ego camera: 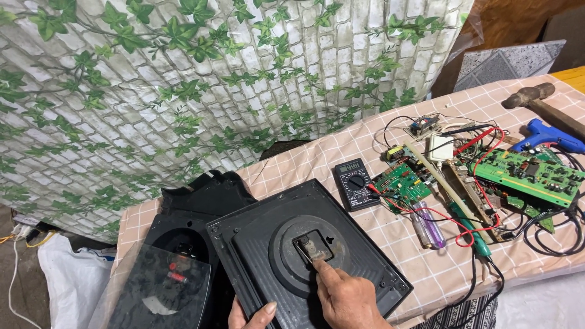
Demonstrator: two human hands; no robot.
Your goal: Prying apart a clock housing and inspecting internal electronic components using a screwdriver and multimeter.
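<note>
Head view. A square black plastic panel (pixel 308 259), dusty and matt, with a raised round centre, is laid tilted on the checked tablecloth (pixel 390 234). The right hand (pixel 347 298) is placed on the panel near its lower edge; its forefinger is extended, with the tip pressed on the small metal fitting (pixel 312 248) at the middle of the round part, and the other fingers are curled in. Nothing is gripped by it. The left hand (pixel 251 317) is closed narrowly on the panel's lower edge, thumb on top; the rest of this hand is cut off by the frame.

Left of the hands, a second black housing (pixel 195 213) is partly covered by the panel, and a smoked clear sheet (pixel 159 286) rests against it. Up and right of the right hand, a black multimeter (pixel 355 183) is set just beside a green circuit board (pixel 402 181). Further right, a purple-handled screwdriver (pixel 429 230), a larger green board (pixel 529 173), tangled red and black wires (pixel 469 219), a blue glue gun (pixel 548 136) and a hammer (pixel 536 97) are spread. An ivy-printed brick-pattern sheet (pixel 183 91) hangs behind.

Board details are too small to make out.
</note>
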